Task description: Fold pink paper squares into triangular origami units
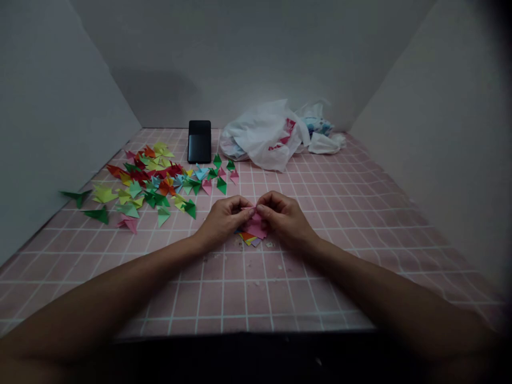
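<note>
Containers: lg white plastic bag w/ red print, slumped at back of table; contents hidden, can't ID. Just R of it, smaller clear/white bag w/ blue showing; contents also unclear. Crumpled white wad in front of the smaller one.

Grip: L hand & R hand meet nr front-centre, both pinching pink paper at its upper edge, thumbs vs. fingers. Pink paper sits betw. the hands, over coloured sheets (orange, yellow, purple, blue edges peeking out). Can't tell if it touches them.

Counts: hands 2; bags 2; black phone ×1, back, L of lg bag. Folded paper pcs: dozens, overlapping, exact no. not countable; red, orange, yellow, lt & dk green, lt blue, pink. Outermost on L: 2 dk green pcs. Small white scraps: several, around & in front of the sheets.

Edges/room: pink grid tablecloth meets back wall behind phone & bags; L wall close to outermost green pc. Front edge runs below the forearms. Widest stretch of visible cloth: betw. R forearm & R wall. Folded pcs crowd L side, apart from L hand.
</note>
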Motion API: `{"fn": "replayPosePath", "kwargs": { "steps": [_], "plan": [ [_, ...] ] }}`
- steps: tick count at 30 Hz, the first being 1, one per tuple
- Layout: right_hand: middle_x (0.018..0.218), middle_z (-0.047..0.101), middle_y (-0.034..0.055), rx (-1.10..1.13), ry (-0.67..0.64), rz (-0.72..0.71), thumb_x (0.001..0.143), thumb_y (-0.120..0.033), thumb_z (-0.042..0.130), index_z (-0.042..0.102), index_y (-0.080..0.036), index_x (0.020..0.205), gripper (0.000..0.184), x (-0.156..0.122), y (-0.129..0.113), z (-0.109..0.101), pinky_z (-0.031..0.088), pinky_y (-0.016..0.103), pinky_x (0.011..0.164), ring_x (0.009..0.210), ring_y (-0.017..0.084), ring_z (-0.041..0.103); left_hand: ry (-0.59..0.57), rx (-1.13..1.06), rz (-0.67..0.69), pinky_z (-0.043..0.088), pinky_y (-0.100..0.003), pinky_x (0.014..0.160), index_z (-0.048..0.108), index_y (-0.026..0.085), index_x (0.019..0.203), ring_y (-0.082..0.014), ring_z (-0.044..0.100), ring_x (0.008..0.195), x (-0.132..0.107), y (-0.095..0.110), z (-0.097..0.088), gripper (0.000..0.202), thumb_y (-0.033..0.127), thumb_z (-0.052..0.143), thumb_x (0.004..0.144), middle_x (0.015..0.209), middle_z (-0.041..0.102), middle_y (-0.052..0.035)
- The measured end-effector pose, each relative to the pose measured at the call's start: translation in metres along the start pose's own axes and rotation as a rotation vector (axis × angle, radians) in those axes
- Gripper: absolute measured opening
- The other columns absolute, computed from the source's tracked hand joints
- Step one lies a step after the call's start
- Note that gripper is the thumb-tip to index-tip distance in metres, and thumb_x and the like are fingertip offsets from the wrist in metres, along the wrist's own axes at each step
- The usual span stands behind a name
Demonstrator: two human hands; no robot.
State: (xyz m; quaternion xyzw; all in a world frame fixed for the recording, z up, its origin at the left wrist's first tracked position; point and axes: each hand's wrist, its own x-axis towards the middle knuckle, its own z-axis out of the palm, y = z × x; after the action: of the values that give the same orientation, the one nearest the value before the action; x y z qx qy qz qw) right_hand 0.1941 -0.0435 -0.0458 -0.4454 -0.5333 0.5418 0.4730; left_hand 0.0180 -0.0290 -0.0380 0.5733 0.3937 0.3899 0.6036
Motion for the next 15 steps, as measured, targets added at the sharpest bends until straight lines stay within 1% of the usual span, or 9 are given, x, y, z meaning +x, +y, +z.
{"fn": "replayPosePath", "kwargs": {
  "steps": [2, 4, 6, 9, 12, 15],
  "plan": [
    [0.058, 0.056, -0.0053, 0.017, 0.012, 0.009, 0.079, -0.036, 0.071, 0.058, -0.021, 0.078, 0.020, 0.0000, -0.0001, 0.0003, 0.042, 0.024, 0.045, 0.046, 0.010, 0.051, 0.009, -0.017, 0.006, 0.049, -0.022, 0.059, 0.064, 0.015, 0.087, -0.0093, 0.059, 0.061, 0.0002, 0.0000, -0.0002, 0.025, 0.034, 0.076, 0.076, 0.073, 0.063, 0.0021],
    [0.055, 0.057, -0.0053, 0.040, 0.036, 0.016, 0.079, -0.036, 0.071, 0.056, -0.021, 0.077, 0.021, 0.0000, -0.0004, 0.0008, 0.042, 0.024, 0.045, 0.045, 0.011, 0.051, 0.045, -0.062, 0.016, 0.049, -0.022, 0.060, 0.061, 0.016, 0.093, -0.0100, 0.061, 0.062, 0.0009, 0.0000, -0.0001, 0.029, 0.030, 0.077, 0.073, 0.073, 0.062, 0.0031],
    [0.055, 0.058, -0.0057, 0.065, 0.038, 0.028, 0.079, -0.037, 0.071, 0.055, -0.022, 0.079, 0.022, -0.0003, -0.0012, 0.0018, 0.043, 0.024, 0.045, 0.044, 0.011, 0.051, 0.075, -0.091, 0.033, 0.049, -0.021, 0.061, 0.059, 0.017, 0.096, -0.0101, 0.061, 0.063, 0.0016, 0.0003, 0.0002, 0.032, 0.027, 0.077, 0.071, 0.072, 0.061, 0.0039],
    [0.056, 0.057, -0.0066, 0.077, 0.003, 0.053, 0.077, -0.037, 0.072, 0.054, -0.022, 0.080, 0.023, -0.0015, -0.0029, 0.0038, 0.044, 0.024, 0.045, 0.045, 0.010, 0.052, 0.095, -0.080, 0.068, 0.049, -0.021, 0.062, 0.058, 0.017, 0.095, -0.0096, 0.060, 0.065, 0.0016, 0.0011, 0.0008, 0.031, 0.025, 0.075, 0.071, 0.074, 0.061, 0.0036],
    [0.060, 0.056, -0.0064, 0.097, -0.017, 0.070, 0.077, -0.037, 0.073, 0.056, -0.021, 0.082, 0.023, -0.0034, -0.0038, 0.0054, 0.044, 0.023, 0.044, 0.045, 0.009, 0.051, 0.084, -0.028, 0.094, 0.049, -0.022, 0.062, 0.061, 0.017, 0.094, -0.0100, 0.059, 0.066, 0.0006, 0.0017, 0.0014, 0.028, 0.024, 0.073, 0.071, 0.075, 0.061, 0.0027],
    [0.060, 0.055, -0.0061, 0.096, -0.031, 0.068, 0.078, -0.036, 0.073, 0.057, -0.021, 0.080, 0.022, -0.0047, -0.0027, 0.0055, 0.044, 0.023, 0.044, 0.046, 0.009, 0.051, 0.070, -0.008, 0.084, 0.049, -0.022, 0.062, 0.063, 0.016, 0.093, -0.0107, 0.060, 0.066, -0.0003, 0.0016, 0.0016, 0.024, 0.026, 0.072, 0.073, 0.075, 0.063, 0.0017]
  ]
}}
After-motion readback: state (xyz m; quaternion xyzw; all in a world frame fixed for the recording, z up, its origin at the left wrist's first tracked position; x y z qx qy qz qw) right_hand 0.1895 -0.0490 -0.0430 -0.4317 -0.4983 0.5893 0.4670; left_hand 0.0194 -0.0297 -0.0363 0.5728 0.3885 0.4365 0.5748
